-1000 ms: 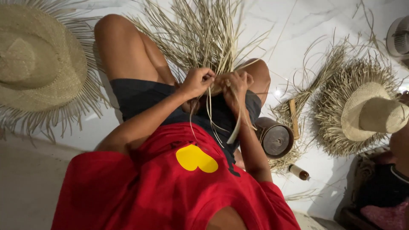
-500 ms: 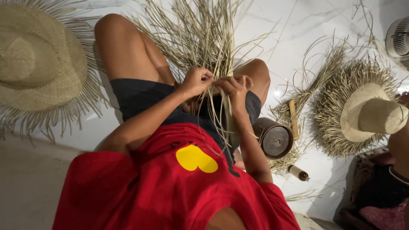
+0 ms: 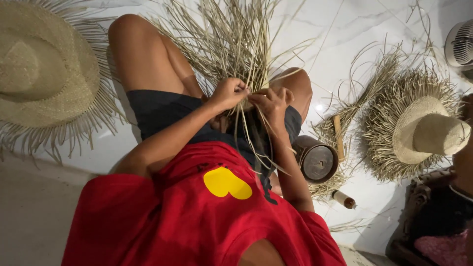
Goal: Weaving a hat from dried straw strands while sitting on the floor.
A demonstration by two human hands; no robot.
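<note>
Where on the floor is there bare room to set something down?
Bare white floor shows between the straw strands and the right hat, and below the left hat. Crowded around the round block, small bottle and both hands.

I wear a red shirt [image 3: 162, 216] with a yellow heart patch [image 3: 226, 183] and dark shorts [image 3: 162, 111], arms and legs bare

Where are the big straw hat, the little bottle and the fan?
Big straw hat [image 3: 34, 74], head view, on its crown.
Little bottle [image 3: 343, 199], head view, on its middle.
Fan [image 3: 460, 44], head view, on its front grille.
</note>
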